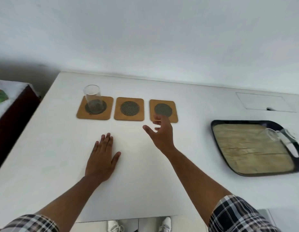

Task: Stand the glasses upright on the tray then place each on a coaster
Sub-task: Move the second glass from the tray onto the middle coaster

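Head view, left hand (101,158) flat on table (45,156), fingers together; right hand (160,133) spread, empty

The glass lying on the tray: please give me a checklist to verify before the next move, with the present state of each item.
1. Right hand free to grasp: ok, open and empty.
2. Left hand clear of the path: ok, flat on the table.
3. Lying glass upright: not ok, on its side at the tray edge.
4. Middle coaster free: ok.
5. Right coaster free: ok.
6. Placed glass upright on left coaster: ok.
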### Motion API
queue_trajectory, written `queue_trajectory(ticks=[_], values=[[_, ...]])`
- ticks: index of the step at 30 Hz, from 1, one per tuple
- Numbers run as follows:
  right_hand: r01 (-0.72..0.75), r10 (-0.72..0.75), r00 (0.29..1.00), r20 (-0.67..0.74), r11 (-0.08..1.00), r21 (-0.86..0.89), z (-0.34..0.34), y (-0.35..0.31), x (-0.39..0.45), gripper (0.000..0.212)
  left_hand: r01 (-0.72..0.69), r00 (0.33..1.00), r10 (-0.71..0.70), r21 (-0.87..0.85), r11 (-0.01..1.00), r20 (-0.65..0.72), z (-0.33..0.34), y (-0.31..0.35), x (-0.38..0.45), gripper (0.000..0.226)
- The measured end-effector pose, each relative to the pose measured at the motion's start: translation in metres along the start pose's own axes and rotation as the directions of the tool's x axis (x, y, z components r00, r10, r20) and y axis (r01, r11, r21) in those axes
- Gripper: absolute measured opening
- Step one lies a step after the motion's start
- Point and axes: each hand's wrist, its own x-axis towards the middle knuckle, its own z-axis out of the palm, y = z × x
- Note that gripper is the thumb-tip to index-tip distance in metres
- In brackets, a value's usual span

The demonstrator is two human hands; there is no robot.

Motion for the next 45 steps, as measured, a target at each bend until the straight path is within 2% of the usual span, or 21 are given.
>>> queue_trajectory(ticks=[4, 8, 12, 17, 23, 30, 36, 40, 45], values=[[-0.082, 0.085, 0.986, -0.145, 0.996, 0.023, -0.074, 0.039, -0.015, 0.053, -0.086, 0.995, 0.088, -0.030, 0.996, 0.050, 0.025, 0.070, 0.007, 0.094], [-0.137, 0.147, 0.946, -0.288, 0.989, 0.055, -0.148, 0.083, -0.027, 0.052, -0.171, 0.981, 0.173, -0.033, 0.985, 0.083, 0.050, 0.135, 0.013, 0.094], [-0.203, 0.198, 0.869, -0.453, 0.978, 0.038, -0.213, 0.125, -0.035, 0.056, -0.175, 0.980, 0.177, -0.032, 0.984, 0.093, 0.071, 0.180, 0.020, 0.095], [-0.289, 0.265, 0.760, -0.593, 0.956, 0.055, -0.276, 0.170, -0.034, 0.073, -0.133, 0.987, 0.134, -0.021, 0.991, 0.087, 0.090, 0.211, 0.026, 0.092], [-0.398, 0.368, 0.717, -0.591, 0.913, 0.087, -0.330, 0.211, -0.018, 0.097, -0.103, 0.994, 0.102, 0.024, 0.994, 0.035, 0.096, 0.219, 0.023, 0.083], [-0.406, 0.385, 0.750, -0.538, 0.910, 0.086, -0.358, 0.234, 0.014, 0.107, -0.097, 0.994, 0.095, 0.049, 0.994, 0.047, 0.095, 0.223, 0.021, 0.089], [-0.410, 0.370, 0.759, -0.536, 0.911, 0.048, -0.363, 0.239, 0.034, 0.092, -0.094, 0.995, 0.092, 0.058, 0.994, 0.038, 0.097, 0.220, 0.022, 0.084], [-0.434, 0.385, 0.733, -0.561, 0.899, 0.050, -0.361, 0.238, 0.039, 0.078, -0.087, 0.995, 0.085, 0.056, 0.995, 0.045, 0.098, 0.219, 0.022, 0.082], [-0.413, 0.374, 0.750, -0.545, 0.909, 0.056, -0.350, 0.227, 0.036, 0.076, -0.083, 0.995, 0.081, 0.051, 0.995, 0.055, 0.099, 0.218, 0.023, 0.082]])
